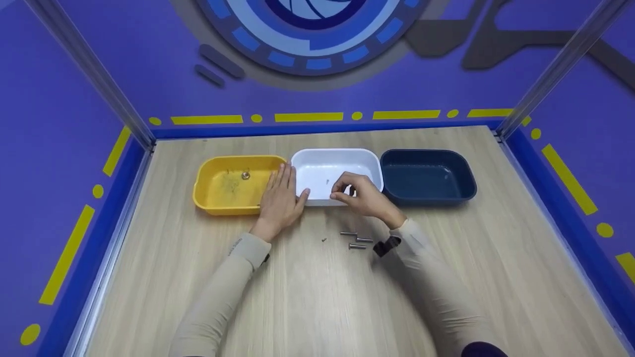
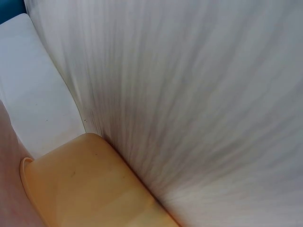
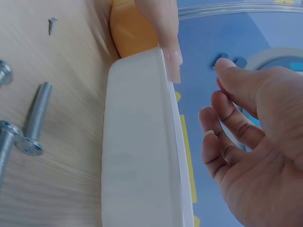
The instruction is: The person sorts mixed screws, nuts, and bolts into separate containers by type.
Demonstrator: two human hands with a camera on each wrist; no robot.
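My left hand [image 1: 281, 201] lies with straight fingers across the adjoining rims of the yellow bin [image 1: 228, 210] and the white bin [image 1: 325, 203]. Over the front of the white bin, my right hand [image 1: 364, 196] brings thumb and index fingertip together; a tiny metal bit, likely a small screw [image 3: 214, 67], shows at the tips, mostly hidden. Its other fingers curl loosely. A small dark piece [image 1: 327, 181] is visible inside the white bin. On the table lie another small screw [image 3: 52, 26] and three larger bolts [image 1: 357, 246], below the right hand.
A dark blue bin [image 1: 429, 202] stands right of the white one, completing a row. Inside the yellow bin are a nut-like metal piece [image 1: 245, 175] and some dark bits. Purple panels [image 1: 317, 99] enclose the wooden table [image 1: 307, 307] at the back and sides.
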